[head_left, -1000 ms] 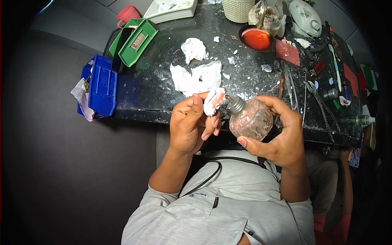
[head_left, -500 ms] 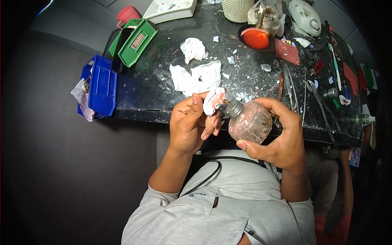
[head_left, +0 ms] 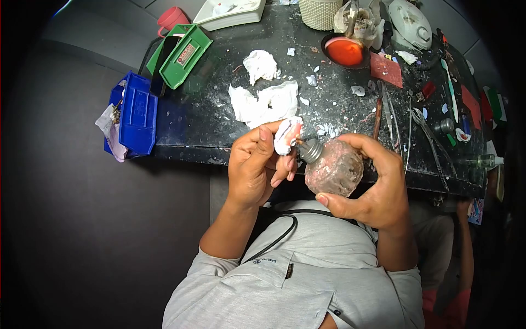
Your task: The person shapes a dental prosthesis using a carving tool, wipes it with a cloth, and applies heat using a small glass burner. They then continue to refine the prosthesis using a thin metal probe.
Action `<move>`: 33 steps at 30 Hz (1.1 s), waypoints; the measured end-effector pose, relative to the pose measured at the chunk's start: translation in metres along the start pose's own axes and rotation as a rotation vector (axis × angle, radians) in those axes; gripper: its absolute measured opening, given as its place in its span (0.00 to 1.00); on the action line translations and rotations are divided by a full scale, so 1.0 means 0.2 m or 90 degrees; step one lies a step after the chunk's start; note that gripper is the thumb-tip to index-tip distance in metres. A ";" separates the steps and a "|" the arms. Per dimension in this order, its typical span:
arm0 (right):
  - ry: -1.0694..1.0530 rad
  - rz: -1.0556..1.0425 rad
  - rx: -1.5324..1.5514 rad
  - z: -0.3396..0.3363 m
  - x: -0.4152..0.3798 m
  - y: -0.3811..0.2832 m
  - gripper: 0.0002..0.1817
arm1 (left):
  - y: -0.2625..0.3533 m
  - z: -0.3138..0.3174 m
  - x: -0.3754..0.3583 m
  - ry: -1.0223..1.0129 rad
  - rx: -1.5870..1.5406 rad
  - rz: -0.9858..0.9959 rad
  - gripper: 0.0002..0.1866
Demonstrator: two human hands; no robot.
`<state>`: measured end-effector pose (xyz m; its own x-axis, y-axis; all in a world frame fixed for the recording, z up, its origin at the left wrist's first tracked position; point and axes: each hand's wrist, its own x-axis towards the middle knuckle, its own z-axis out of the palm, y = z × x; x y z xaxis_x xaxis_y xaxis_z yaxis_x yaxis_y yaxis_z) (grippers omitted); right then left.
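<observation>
**Glass bottle tipped to white-and-pink piece, both hands over table edge**

Nearest: person's grey shirt, w/ a black cable looped across it. Above that, R hand has the glass bottle, fingers spread wide but curved snug round it, thumb on near side. Bottle's metal cap & thin spout point L, tip right by the white-and-pink piece; can't tell if touching. L hand has that pc. up at the fingertips, index behind it, other fingers part-curled; exact grip partly hidden.

R side, another person's arm, well apart from both hands.

On the black table: white sheet just beyond L hand, crumpled white pc. past it. Blue bin at L edge, green bin farther back. Metal tools + toothbrush to R.

Far end: bowl w/ red contents, red sheet beside it, white tray, pink mug, woven basket, white device.
</observation>
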<state>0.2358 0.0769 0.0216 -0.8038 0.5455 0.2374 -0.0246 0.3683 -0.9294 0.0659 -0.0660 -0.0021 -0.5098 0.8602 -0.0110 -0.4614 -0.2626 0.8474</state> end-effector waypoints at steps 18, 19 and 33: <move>-0.004 -0.025 -0.016 0.01 -0.01 0.00 0.38 | -0.03 -0.01 0.00 0.003 -0.001 0.025 0.28; 0.000 -0.021 -0.008 0.00 -0.01 0.01 0.38 | -0.02 0.00 0.00 0.003 -0.001 0.025 0.28; 0.015 0.003 -0.010 -0.01 0.00 0.01 0.38 | -0.04 -0.02 0.00 -0.001 0.013 0.051 0.26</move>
<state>0.2359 0.0794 0.0194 -0.7896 0.5647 0.2402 -0.0121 0.3771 -0.9261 0.0668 -0.0660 -0.0105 -0.5432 0.8377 0.0573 -0.4043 -0.3208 0.8566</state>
